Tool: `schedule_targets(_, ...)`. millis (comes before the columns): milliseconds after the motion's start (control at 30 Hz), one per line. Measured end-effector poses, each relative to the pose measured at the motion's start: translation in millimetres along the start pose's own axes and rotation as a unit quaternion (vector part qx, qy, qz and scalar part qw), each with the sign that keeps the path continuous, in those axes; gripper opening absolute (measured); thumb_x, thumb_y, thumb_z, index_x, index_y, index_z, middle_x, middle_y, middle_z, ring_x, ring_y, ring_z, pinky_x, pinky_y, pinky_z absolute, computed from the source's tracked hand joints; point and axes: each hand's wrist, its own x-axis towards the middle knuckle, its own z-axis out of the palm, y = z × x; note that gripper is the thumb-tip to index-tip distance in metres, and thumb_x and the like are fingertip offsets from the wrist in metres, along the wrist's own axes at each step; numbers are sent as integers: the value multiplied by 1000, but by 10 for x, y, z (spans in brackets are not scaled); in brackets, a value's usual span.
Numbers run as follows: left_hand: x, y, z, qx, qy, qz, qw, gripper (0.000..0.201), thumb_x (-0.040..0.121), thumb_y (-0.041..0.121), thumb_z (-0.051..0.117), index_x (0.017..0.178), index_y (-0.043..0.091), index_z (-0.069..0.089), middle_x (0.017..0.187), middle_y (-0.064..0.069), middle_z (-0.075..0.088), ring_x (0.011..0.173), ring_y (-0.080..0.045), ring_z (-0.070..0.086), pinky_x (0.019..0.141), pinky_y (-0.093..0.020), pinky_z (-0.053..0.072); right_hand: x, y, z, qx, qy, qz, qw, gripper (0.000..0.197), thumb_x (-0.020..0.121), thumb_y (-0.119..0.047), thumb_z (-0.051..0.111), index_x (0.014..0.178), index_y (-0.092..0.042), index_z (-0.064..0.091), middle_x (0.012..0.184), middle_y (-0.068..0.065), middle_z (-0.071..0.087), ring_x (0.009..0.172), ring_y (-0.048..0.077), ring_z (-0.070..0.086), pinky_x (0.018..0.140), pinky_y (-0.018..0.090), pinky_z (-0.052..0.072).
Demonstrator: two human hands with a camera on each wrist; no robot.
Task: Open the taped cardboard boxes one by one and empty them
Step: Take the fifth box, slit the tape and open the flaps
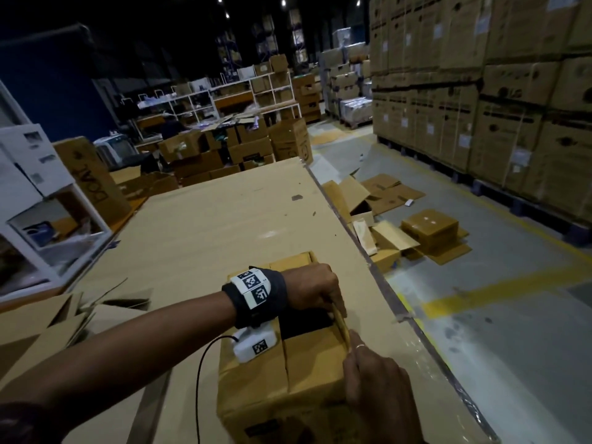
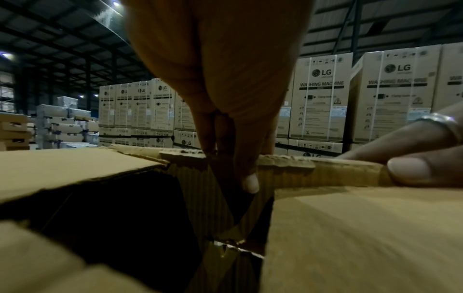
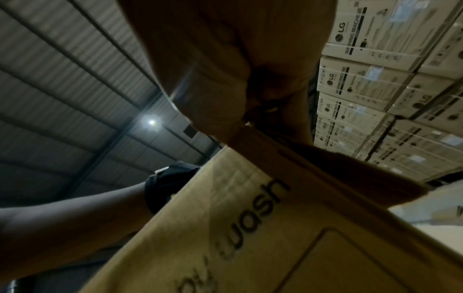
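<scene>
**Both hands on one flap of the box**

A cardboard box (image 1: pixel 288 373) sits at the near right part of the counter (image 1: pixel 208 225), its top partly open with a dark gap showing inside. The right hand (image 1: pixel 378 389), a ring (image 2: pixel 441 121) on one finger, pinches the near end of a raised side flap (image 1: pixel 341 325) between thumb and fingers. The left hand (image 1: pixel 315 288) reaches across the box top and grips the same flap further along, fingers curled over its torn edge and thumb inside, as the left wrist view shows. A wristband (image 1: pixel 256 293) with black-and-white markers wraps the left wrist. The box side carries the printed word "wash" in the right wrist view.

Flattened cardboard (image 1: pixel 48 318) lies on the counter to the left. Beyond the counter's right edge, more opened boxes (image 1: pixel 429 232) lie on the floor (image 1: pixel 480 347). Further off, tall stacks of washing machine cartons (image 1: pixel 480 91) line the right side, and white shelves (image 1: pixel 224 97) stand at the back.
</scene>
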Motion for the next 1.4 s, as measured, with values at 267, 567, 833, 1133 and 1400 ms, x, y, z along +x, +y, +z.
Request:
schedule_targets(267,-18,-366,-322,-13,49,-120,992,45,67,14,91,109,24,79,111,-2,76,107,-19,71,87,-33,56,204,-33,-275,84,-41,-24,995,48,101,-46,46,146,-30,46,150,-11,48,127,13,54,101,28,41)
schedule_targets(567,116,-572,-248,-29,-15,-133,991,29,78,15,84,106,21,80,98,-2,79,93,-21,73,78,-31,54,424,-36,-17,48,-97,-4,994,46,105,-26,36,152,-25,35,120,6,59,110,27,56,90,36,43)
schedule_targets(833,-28,-571,-314,-29,21,-134,990,45,74,26,88,117,16,76,106,-2,77,92,-18,70,80,-28,53,449,-58,-112,62,-109,-20,992,52,104,-38,40,154,-33,27,154,-8,42,137,15,44,107,28,34)
schedule_targets(1133,-1034,153,-699,-100,98,-200,970,52,87,45,75,134,24,64,125,8,70,109,-1,65,91,-26,57,658,62,-675,64,-177,-281,941,62,95,-44,60,150,-41,32,156,-20,33,139,-11,29,115,26,36)
schedule_targets(1400,-1587,1253,214,-35,181,-364,913,82,79,88,32,136,35,56,136,17,57,121,-2,53,99,-32,50,1277,-191,-791,-58,-344,-449,823,43,99,-48,52,141,-38,52,139,-25,54,124,-12,49,101,18,46)
